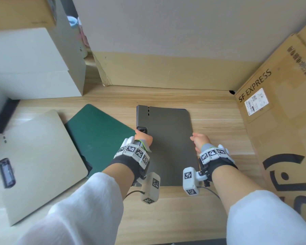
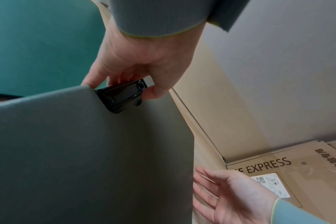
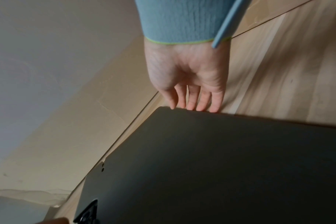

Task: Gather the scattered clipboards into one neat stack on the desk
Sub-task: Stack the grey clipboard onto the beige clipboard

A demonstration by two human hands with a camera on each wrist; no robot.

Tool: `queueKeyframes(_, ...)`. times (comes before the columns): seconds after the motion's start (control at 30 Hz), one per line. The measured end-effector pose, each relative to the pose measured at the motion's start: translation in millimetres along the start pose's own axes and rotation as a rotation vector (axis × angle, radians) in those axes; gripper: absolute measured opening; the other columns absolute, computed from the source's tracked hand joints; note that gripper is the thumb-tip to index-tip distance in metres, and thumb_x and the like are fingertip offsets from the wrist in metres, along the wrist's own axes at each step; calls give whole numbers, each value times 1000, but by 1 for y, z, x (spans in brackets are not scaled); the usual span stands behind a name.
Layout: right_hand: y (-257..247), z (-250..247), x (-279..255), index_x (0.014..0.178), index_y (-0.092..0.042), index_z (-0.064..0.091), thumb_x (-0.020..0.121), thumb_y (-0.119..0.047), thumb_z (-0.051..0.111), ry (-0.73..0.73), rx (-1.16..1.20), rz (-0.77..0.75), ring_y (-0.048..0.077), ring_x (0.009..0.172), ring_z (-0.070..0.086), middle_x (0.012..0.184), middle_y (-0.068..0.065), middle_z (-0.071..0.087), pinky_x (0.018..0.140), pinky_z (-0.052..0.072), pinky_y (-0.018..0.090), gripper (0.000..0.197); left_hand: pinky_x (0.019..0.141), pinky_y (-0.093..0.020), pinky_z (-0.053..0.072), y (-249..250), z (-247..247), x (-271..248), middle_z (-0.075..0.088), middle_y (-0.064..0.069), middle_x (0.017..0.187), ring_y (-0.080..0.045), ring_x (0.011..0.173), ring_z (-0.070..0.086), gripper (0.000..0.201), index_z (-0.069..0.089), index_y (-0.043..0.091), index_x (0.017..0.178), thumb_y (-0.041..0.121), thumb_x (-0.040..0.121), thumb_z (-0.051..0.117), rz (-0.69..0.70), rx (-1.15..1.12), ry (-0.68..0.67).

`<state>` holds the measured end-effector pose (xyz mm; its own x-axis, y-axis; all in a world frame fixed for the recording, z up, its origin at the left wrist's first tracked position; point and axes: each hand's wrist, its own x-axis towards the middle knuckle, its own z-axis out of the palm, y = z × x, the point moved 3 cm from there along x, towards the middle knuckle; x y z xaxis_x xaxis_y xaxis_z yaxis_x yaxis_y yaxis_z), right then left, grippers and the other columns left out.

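Three clipboards are being seen on the wooden desk point(image 1: 210, 106) from the head view: a dark grey clipboard point(image 1: 168, 138) in the middle, a dark green clipboard point(image 1: 97, 131) just left of it, and a beige clipboard point(image 1: 41, 156) at the far left, which is overlapping the near corner of the green one. A thin dark edge is showing under the far side of the grey board; whether this is another board cannot be told.

Two hands are being used. The black metal clip point(image 2: 121, 95) on the left edge of the dark grey clipboard is being pinched by the left hand point(image 1: 143, 137), with thumb and fingers curled around it. The right edge of the same board is being touched by the right hand point(image 1: 200, 140), whose fingers point(image 3: 201, 103) are being kept straight and close together, the tips lying against the edge.

Two cardboard boxes are being seen: a brown SF EXPRESS carton point(image 1: 279, 110) at the right and a pale box point(image 1: 30, 64) at the far left.

In the left wrist view the pinch on the clip is being shown clearly, and the right hand's open palm is also appearing there beside the board; the head view is hiding these under the wrists. In the right wrist view the fingertips on the edge and two small holes in the board are being shown, but the green and beige boards are not being shown there.
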<state>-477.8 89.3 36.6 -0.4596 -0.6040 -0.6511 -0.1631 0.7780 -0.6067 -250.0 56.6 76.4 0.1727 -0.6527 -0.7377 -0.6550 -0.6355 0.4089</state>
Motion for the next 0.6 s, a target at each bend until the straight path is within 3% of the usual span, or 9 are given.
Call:
queueKeyframes(0.03, -2, 0, -1, 139, -12, 45, 91, -11, 49, -3, 6, -12, 26, 122, 51, 133, 10, 56, 104, 41, 36, 48, 114, -36, 34, 0, 0, 0, 40, -16, 148, -30, 137, 42, 62, 7, 3, 152, 9, 98, 37, 3, -13, -1)
queueKeyframes(0.07, -3, 1, -2, 140, -12, 43, 92, -11, 49, -12, 17, -24, 26, 132, 43, 144, 9, 47, 111, 35, 36, 49, 114, -37, 34, -1, 1, -1, 40, -16, 148, -30, 137, 41, 63, 6, 3, 152, 10, 98, 39, 0, -14, -5)
queueKeyframes(0.13, -3, 3, -3, 143, -8, 36, 93, -8, 47, -51, 75, -46, 24, 139, 35, 152, 9, 36, 114, 27, 33, 52, 113, -39, 35, -1, 3, -3, 40, -18, 148, -30, 137, 41, 69, 4, 3, 152, 12, 96, 43, 1, -12, -9)
queueKeyframes(0.23, -1, 5, -5, 146, -8, 28, 93, -5, 46, -99, 106, -66, 23, 142, 30, 155, 11, 29, 115, 23, 32, 57, 113, -40, 34, 0, 5, -4, 39, -19, 148, -31, 137, 40, 71, 2, 4, 151, 12, 94, 44, 11, -40, -2)
queueKeyframes(0.4, -2, 2, -3, 146, -14, 30, 92, -10, 50, -93, 122, -69, 23, 141, 32, 154, 11, 31, 113, 24, 32, 58, 111, -41, 38, 0, 5, -9, 41, -18, 146, -31, 135, 42, 72, 2, 6, 152, 12, 93, 44, 31, -30, -21)
queueKeyframes(0.5, -2, 1, -4, 146, -12, 29, 92, -8, 50, -82, 109, -73, 24, 142, 31, 154, 13, 29, 113, 24, 33, 59, 101, -38, 44, -4, -5, -8, 51, -18, 139, -32, 126, 52, 60, 20, 7, 149, 13, 93, 41, 80, 31, -35)
queueKeyframes(0.6, -3, 5, -6, 146, -7, 28, 92, -3, 48, -72, 89, -81, 24, 143, 28, 155, 14, 26, 114, 22, 31, 59, 103, -40, 42, -25, -41, 2, 42, -16, 146, -32, 130, 46, 56, 28, 12, 147, 14, 93, 42, 89, 87, 141)
